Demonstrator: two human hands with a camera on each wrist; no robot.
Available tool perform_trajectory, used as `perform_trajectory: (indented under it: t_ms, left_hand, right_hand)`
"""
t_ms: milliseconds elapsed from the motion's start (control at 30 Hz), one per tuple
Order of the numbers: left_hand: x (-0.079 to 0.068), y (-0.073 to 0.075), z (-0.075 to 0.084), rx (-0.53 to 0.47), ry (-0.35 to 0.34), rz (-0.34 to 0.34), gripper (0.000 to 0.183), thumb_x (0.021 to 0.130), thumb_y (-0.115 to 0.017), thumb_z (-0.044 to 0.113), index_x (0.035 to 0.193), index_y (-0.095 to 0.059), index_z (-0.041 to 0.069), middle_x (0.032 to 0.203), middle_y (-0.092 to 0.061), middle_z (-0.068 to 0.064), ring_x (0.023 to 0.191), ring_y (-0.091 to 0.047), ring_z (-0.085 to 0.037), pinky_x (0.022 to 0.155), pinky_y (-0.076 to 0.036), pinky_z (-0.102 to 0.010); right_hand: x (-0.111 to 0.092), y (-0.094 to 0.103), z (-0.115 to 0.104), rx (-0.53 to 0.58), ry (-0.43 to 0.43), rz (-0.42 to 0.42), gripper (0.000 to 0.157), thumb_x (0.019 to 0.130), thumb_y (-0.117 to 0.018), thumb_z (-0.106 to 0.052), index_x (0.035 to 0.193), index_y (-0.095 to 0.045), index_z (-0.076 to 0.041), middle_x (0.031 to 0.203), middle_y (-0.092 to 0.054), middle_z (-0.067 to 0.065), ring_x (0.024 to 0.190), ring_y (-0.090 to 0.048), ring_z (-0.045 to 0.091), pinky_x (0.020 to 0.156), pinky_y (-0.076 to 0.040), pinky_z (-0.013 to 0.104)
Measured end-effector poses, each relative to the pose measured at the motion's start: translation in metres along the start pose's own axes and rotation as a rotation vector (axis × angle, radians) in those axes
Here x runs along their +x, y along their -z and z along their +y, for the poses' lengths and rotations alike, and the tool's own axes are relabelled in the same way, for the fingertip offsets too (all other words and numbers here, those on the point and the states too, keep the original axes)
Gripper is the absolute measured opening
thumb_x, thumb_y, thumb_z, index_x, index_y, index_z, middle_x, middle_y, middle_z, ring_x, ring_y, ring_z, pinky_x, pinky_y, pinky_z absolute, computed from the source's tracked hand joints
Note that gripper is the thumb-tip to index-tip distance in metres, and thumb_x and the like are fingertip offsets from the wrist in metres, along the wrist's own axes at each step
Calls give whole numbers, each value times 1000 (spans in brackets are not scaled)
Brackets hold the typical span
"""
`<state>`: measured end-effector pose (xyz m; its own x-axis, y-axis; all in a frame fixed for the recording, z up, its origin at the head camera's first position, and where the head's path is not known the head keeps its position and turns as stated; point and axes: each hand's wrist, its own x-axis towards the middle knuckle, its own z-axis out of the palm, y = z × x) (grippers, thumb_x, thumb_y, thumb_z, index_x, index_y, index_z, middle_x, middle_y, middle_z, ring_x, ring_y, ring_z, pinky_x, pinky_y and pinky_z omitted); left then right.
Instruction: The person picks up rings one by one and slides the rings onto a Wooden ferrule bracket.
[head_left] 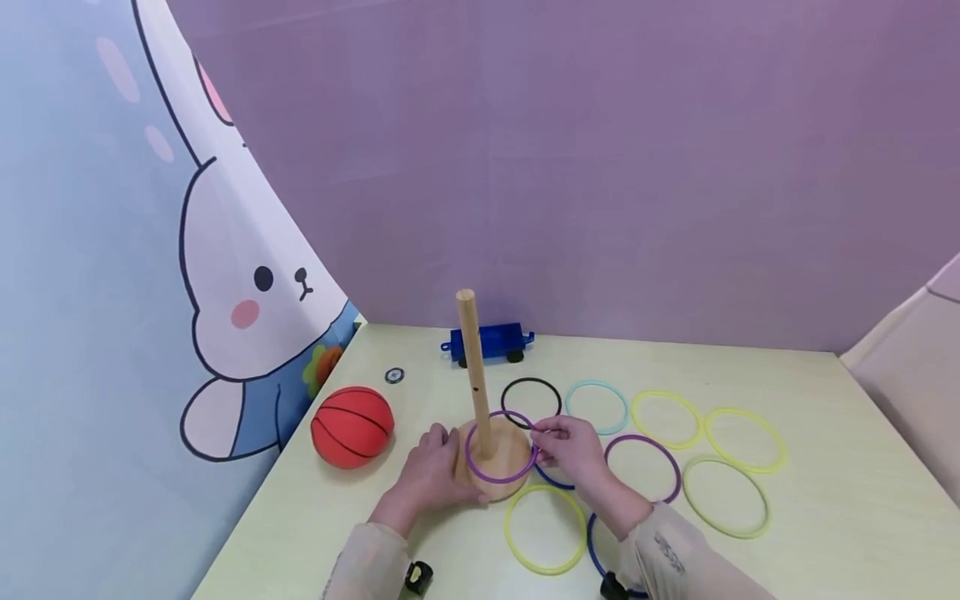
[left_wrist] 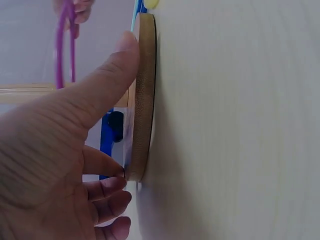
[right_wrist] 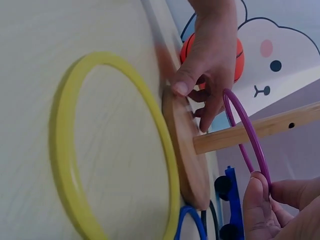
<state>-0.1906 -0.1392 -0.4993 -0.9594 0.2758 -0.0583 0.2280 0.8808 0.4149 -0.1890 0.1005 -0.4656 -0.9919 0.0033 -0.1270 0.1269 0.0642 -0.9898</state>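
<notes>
A wooden stand has a round base lying on the table and an upright post. My left hand grips the base at its left edge, the thumb at the near rim and the fingertips at the far side. A thin purple ring encircles the lower post, tilted and raised above the base. My right hand pinches that ring at its right side between thumb and fingers.
More rings lie right of the stand: a black ring, a light blue ring, another purple ring, dark blue ones and several yellow ones. Left stands a red ball; behind, a blue toy wagon and a small disc.
</notes>
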Motion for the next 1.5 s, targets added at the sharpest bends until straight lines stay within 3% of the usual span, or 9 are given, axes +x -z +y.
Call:
perform_trajectory:
  t_ms: [267, 733, 1167, 1500]
  left_hand:
    - [3, -3, -2, 13, 0, -2, 120, 55, -83, 69, 142, -44, -3, 121, -42, -13, 106, -45, -28, 89, -48, -46]
    - [3, 1, 2, 25, -25, 2, 115, 54, -85, 67, 137, -49, -4, 116, -45, -13, 105, -45, -28, 87, -48, -45]
    - [4, 2, 4, -1, 15, -36, 117, 55, -86, 65, 139, -46, -6, 120, -45, -14, 108, -44, -29, 89, -48, -46]
    - [3, 2, 4, -1, 31, -44, 118, 55, -86, 64, 141, -44, -7, 123, -44, -15, 111, -44, -30, 92, -48, -46]
  right_hand:
    - [11, -5, 12, -77, -10, 5, 15, 87, -69, 2, 100, -68, 9, 76, -67, 17, 57, -64, 22, 60, -58, 38]
    - [19, -22, 25, -164, -14, -8, 14, 84, -70, 3, 97, -70, 8, 70, -68, 10, 53, -63, 17, 55, -57, 33]
    - [13, -21, 22, -421, 132, -20, 11, 84, -68, 4, 94, -73, 4, 79, -71, 10, 60, -67, 19, 54, -55, 26]
    - [7, -14, 18, -476, 167, -32, 13, 85, -68, -2, 97, -74, 0, 78, -70, 6, 64, -67, 18, 56, -54, 26]
